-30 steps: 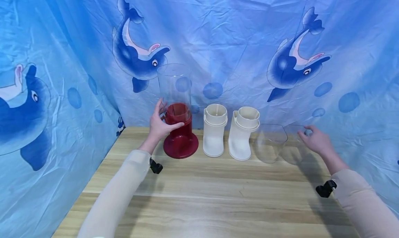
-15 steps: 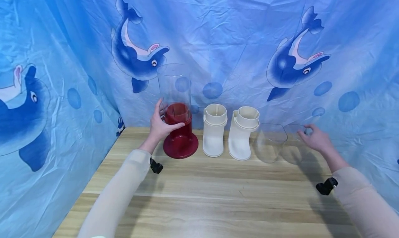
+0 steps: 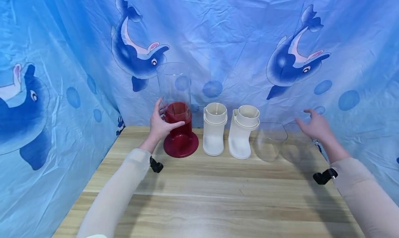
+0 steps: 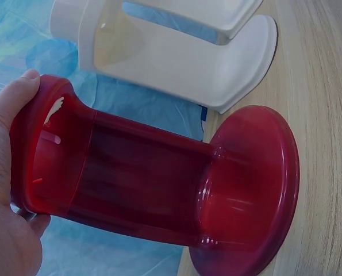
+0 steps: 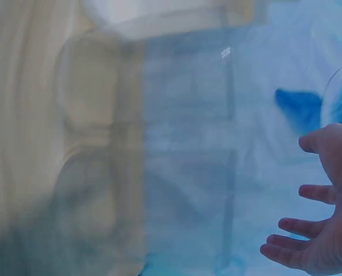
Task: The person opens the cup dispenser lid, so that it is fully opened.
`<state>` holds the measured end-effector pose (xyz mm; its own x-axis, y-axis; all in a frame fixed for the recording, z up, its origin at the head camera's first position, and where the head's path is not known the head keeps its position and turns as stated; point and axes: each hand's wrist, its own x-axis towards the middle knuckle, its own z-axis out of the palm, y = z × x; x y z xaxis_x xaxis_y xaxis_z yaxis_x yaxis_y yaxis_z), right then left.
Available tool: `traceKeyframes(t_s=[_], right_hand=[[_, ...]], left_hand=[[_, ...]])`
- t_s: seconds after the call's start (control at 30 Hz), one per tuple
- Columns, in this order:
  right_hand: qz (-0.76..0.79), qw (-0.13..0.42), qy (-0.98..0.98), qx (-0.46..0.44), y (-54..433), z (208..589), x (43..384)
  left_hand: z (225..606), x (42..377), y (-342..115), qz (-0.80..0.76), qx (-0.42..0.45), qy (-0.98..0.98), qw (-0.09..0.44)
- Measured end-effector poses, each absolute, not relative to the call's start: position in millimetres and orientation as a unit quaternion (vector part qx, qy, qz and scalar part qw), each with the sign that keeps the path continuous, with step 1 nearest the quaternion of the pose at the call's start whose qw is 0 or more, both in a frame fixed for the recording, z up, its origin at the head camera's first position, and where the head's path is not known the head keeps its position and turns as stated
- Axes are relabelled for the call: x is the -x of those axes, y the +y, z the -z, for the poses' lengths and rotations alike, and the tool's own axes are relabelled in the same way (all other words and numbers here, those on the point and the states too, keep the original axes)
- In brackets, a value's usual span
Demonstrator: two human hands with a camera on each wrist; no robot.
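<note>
The right hand (image 3: 315, 127) has lifted off the rim of the clear cup (image 3: 294, 144) it was touching a moment ago and now hovers just above it, fingers spread and relaxed, holding nothing; the right wrist view shows the open palm (image 5: 326, 230) beside blurred clear plastic. The left hand (image 3: 160, 124) has not moved: it grips the neck of the red stand (image 3: 180, 130), thumb across the front and fingers curled round the back. The stand rests upright on the wooden table (image 3: 212, 196), near the back edge at the left end of a row, with a tall clear tube (image 3: 174, 84) set in its top. Beside it stand two white stands (image 3: 214, 129) (image 3: 243, 132), then a second clear cup (image 3: 269, 141) just left of the first. A blue dolphin-print cloth (image 3: 233, 40) hangs behind.
</note>
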<state>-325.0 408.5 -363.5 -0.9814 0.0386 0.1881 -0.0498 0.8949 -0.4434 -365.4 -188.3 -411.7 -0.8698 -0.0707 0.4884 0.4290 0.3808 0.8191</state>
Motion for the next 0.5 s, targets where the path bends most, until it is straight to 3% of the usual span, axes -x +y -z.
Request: traceKeyframes(t_s=[0.3, 0.5], right_hand=[[-0.263, 0.153, -0.952, -0.013, 347, 302, 335], [-0.298, 0.161, -0.939, -0.060, 286, 278, 343]], left_hand=[[409, 366, -185, 0.541, 0.114, -0.803, 0.221], [412, 366, -186, 0.541, 0.110, -0.804, 0.219]])
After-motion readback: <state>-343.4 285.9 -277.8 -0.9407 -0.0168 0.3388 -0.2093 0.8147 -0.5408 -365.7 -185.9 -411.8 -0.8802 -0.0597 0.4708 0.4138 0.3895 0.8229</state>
